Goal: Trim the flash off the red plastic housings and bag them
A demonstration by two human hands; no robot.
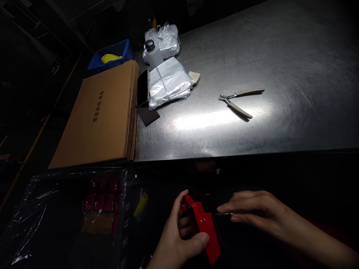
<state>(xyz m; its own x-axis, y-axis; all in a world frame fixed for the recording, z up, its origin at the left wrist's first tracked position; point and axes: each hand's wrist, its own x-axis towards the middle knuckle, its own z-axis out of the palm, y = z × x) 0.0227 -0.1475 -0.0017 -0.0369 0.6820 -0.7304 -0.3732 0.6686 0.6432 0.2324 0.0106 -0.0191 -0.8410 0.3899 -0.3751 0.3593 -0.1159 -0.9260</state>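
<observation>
My left hand (pixel 183 239) is wrapped round a red plastic part (pixel 207 231), with the thumb on its front face and the fingers behind. The part is tilted, and two small light spots show on its face. At the right, my right hand (pixel 252 209) pinches a thin, shiny, blade-like tool (pixel 221 213) between thumb and fingers. The tool's tip points at the red part's right edge; whether it touches I cannot tell in the dim light. Both hands are below the front edge of the metal table (pixel 280 123).
On the table lie cutting pliers (pixel 238 102) with handles apart, a stack of clear plastic bags (pixel 169 82), a pump bottle (pixel 153 56) and stacked cardboard sheets (pixel 95 116). A blue bin (pixel 123 48) stands behind. A plastic-lined crate (pixel 125 224) with several red parts (pixel 105 194) is lower left.
</observation>
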